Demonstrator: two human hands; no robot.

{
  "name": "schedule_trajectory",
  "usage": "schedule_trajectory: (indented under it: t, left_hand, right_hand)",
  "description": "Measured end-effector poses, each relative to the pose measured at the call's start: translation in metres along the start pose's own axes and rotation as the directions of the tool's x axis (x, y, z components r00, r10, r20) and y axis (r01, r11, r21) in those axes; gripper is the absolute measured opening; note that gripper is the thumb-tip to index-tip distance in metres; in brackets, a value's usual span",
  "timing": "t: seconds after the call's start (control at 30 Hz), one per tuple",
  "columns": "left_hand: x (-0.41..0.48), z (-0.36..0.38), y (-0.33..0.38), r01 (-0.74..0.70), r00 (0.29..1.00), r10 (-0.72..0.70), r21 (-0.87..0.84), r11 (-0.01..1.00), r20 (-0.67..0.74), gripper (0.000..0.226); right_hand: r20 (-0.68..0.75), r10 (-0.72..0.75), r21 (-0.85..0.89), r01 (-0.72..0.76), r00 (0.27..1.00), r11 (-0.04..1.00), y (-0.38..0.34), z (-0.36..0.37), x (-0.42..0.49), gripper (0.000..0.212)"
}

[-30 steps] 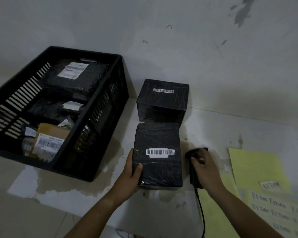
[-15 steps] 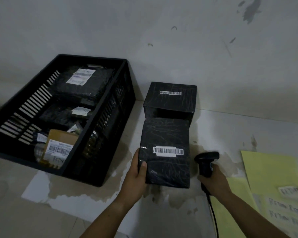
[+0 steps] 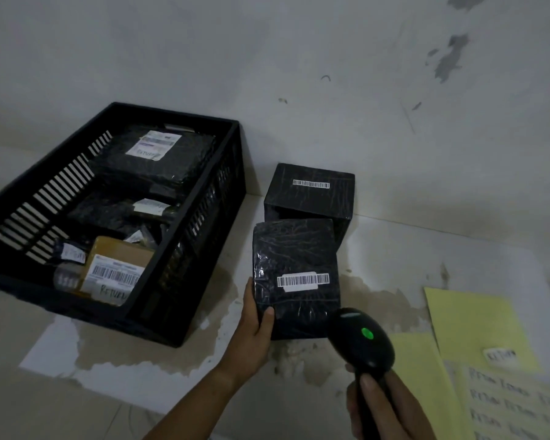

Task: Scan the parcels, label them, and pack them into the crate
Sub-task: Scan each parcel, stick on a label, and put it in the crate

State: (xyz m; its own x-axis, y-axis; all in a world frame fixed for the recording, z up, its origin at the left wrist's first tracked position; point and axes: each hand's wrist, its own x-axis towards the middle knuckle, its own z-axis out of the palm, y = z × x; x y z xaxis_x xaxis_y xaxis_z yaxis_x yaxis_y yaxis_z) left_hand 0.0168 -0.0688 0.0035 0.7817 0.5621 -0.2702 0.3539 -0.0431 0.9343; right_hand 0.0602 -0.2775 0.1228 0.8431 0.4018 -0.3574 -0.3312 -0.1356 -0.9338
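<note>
The black-wrapped parcel [image 3: 296,249] lies on the tabletop [image 3: 404,249] just right of the crate [image 3: 172,114], with its white barcode sticker [image 3: 303,280] facing up. The left hand [image 3: 254,325] grips its near left edge, thumb on top. Whether that end is raised off the surface cannot be told. The right hand [image 3: 381,408] is wrapped round the handle of the scanner [image 3: 361,339]. The scanner's head hovers over the parcel's near right corner, aimed toward the sticker, with a green light [image 3: 367,333] lit on top.

The step in hand looks like the scan of this parcel. The light may mean a good read, though that is only a guess. Next comes the label, which probably means putting the scanner down to free the right hand. It can then peel one of the handwritten stickers [image 3: 499,355] from the yellow sheets [image 3: 473,325] lying to the right.

A second parcel [image 3: 310,193] stands just behind, touching or nearly touching the first, and also carries a barcode. It waits its turn. The crate already holds several dark parcels and a brown box [image 3: 115,268] near its front. The new parcel will likely have to go on top of these, lifted over the crate's right wall. The dim light could make the sticker harder to read.
</note>
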Motion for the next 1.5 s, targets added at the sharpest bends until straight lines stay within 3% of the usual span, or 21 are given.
schedule_trajectory:
  t: [0.07,0.13,0.27,0.5,0.67,0.93,1.1,1.27,1.5]
  left_hand:
    - [-0.002,-0.002,0.001,-0.027,0.999,0.027,-0.019,0.999,0.016,0.078]
    - [-0.002,-0.003,-0.002,-0.045,0.999,0.045,-0.002,0.999,0.026,0.089]
    - [-0.003,-0.002,-0.005,-0.057,0.998,0.056,0.032,0.998,0.024,0.093]
    - [-0.003,-0.002,-0.010,-0.070,0.998,0.069,0.038,0.997,0.007,0.097]
    - [-0.001,-0.001,-0.014,-0.087,0.996,0.087,0.041,0.995,0.005,0.100]
    - [-0.002,-0.002,-0.013,-0.081,0.997,0.080,0.065,0.995,0.013,0.093]
    - [-0.001,-0.002,-0.012,-0.082,0.997,0.082,0.065,0.995,0.003,0.093]
    - [0.000,-0.003,-0.012,-0.090,0.996,0.090,0.046,0.995,0.006,0.093]
    - [0.000,-0.007,-0.006,-0.090,0.996,0.089,0.050,0.995,0.015,0.087]
  right_hand:
    - [-0.003,-0.050,0.071,0.050,0.999,0.996,0.001,0.012,-0.002,0.078]
    - [0.098,-0.032,-0.031,0.035,0.995,0.999,-0.002,0.013,-0.006,0.081]
    - [0.144,-0.086,-0.173,0.111,0.986,0.979,-0.006,0.011,-0.012,0.054]
    - [0.134,-0.114,-0.277,0.148,0.984,0.949,-0.006,0.020,-0.016,0.047]
    - [0.097,-0.162,-0.315,0.185,0.982,0.931,-0.005,0.024,-0.022,0.021]
    - [0.080,-0.114,-0.273,0.132,0.990,0.953,-0.011,0.027,-0.028,0.047]
    - [0.073,-0.127,-0.273,0.142,0.989,0.951,-0.017,0.028,-0.033,0.046]
    - [0.062,-0.132,-0.284,0.145,0.989,0.948,-0.019,0.029,-0.036,0.029]
    - [0.078,-0.074,-0.315,0.095,0.994,0.944,-0.012,0.016,-0.010,0.034]
